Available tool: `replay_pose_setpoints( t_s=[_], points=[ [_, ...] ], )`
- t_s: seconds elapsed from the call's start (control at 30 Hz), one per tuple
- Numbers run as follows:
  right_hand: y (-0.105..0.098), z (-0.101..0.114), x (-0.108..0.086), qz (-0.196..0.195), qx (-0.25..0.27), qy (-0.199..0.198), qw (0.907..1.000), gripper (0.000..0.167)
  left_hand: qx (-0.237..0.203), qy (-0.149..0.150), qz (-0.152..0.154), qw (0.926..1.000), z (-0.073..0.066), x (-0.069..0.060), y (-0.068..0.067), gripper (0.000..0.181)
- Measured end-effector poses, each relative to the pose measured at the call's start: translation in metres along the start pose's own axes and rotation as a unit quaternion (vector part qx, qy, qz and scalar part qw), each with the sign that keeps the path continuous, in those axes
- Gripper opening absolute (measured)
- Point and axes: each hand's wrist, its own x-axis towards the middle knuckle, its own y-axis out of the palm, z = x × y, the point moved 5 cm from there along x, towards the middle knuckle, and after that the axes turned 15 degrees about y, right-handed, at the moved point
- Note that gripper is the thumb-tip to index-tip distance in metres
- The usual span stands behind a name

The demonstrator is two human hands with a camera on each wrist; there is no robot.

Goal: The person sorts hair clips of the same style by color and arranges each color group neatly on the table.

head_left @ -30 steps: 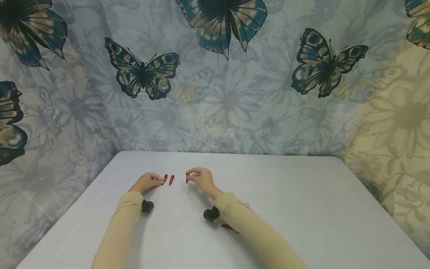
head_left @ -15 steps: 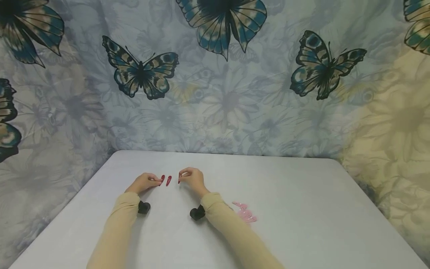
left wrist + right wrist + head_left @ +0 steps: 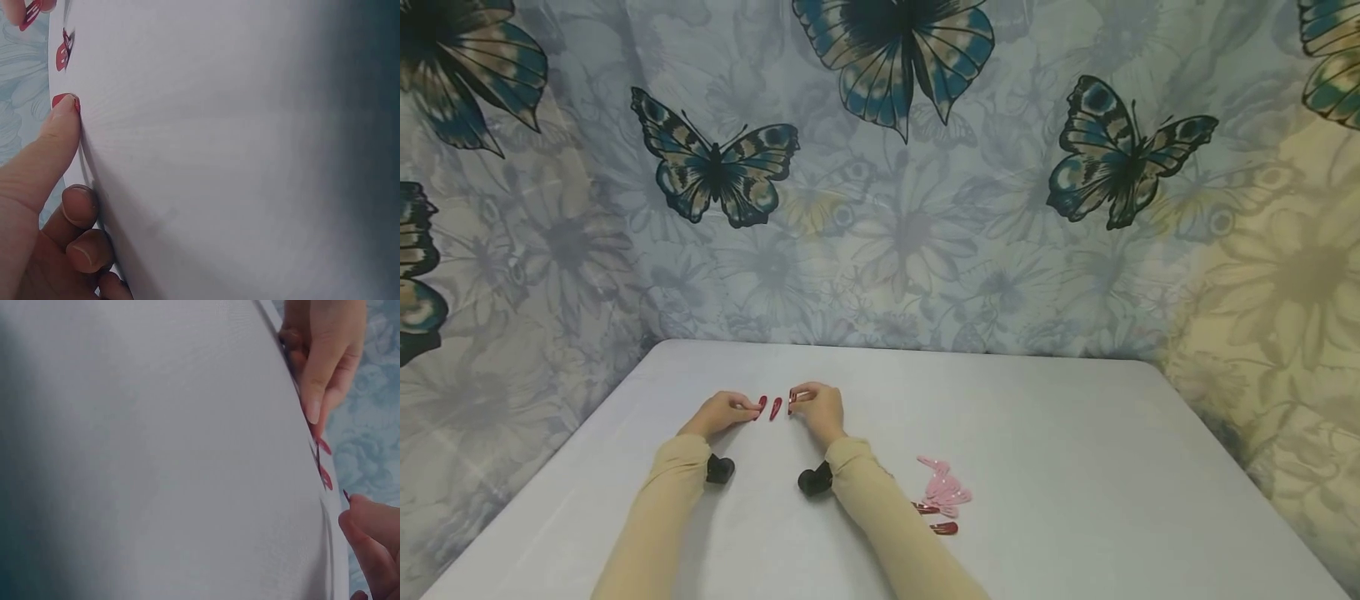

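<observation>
Three small red hair clips are side by side at the table's back left. My left hand (image 3: 715,413) pinches the leftmost clip (image 3: 762,402); its thumb covers part of that clip (image 3: 59,99) in the left wrist view. The middle clip (image 3: 776,409) lies on the table, touched by neither hand. Just right of it, my right hand (image 3: 822,412) pinches another clip (image 3: 792,399) upright between thumb and fingers. The right wrist view shows only the tip of this clip (image 3: 347,496) beyond the right hand (image 3: 375,540).
Several pink clips (image 3: 946,488) lie in a pile on the white table (image 3: 1075,467), right of my right forearm. Two red clips (image 3: 945,528) are by that pile, partly behind the sleeve. A butterfly-patterned cloth (image 3: 910,275) hangs behind the table.
My right hand has moved left with its clip, closer to the middle clip. The pink pile and red clips by the sleeve have come into fuller view. My left hand stays at its clip.
</observation>
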Motion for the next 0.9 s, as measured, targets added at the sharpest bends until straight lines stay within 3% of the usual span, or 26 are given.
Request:
replay_pose_setpoints(
  t_s=[0.23, 0.4, 0.73, 0.9],
  points=[
    [-0.0011, 0.0001, -0.0035, -0.047, -0.073, -0.022, 0.9960, 0.021, 0.011, 0.013, -0.011, 0.9998, -0.0020, 0.0031, 0.0023, 0.020],
    [-0.0003, -0.0039, -0.0050, -0.067, -0.106, -0.035, 0.9915, 0.022, 0.005, 0.002, -0.015, 0.9999, -0.0054, 0.0016, 0.0024, 0.020],
    [0.0041, -0.0060, -0.0078, -0.096, -0.141, -0.074, 0.9826, 0.022, 0.006, -0.011, -0.014, 0.9998, -0.0060, -0.0017, 0.0018, 0.021],
    [0.0061, -0.0053, -0.0082, -0.082, -0.139, -0.075, 0.9840, 0.021, 0.007, -0.013, -0.011, 0.9998, -0.0057, -0.0027, -0.0011, 0.021]
  ],
)
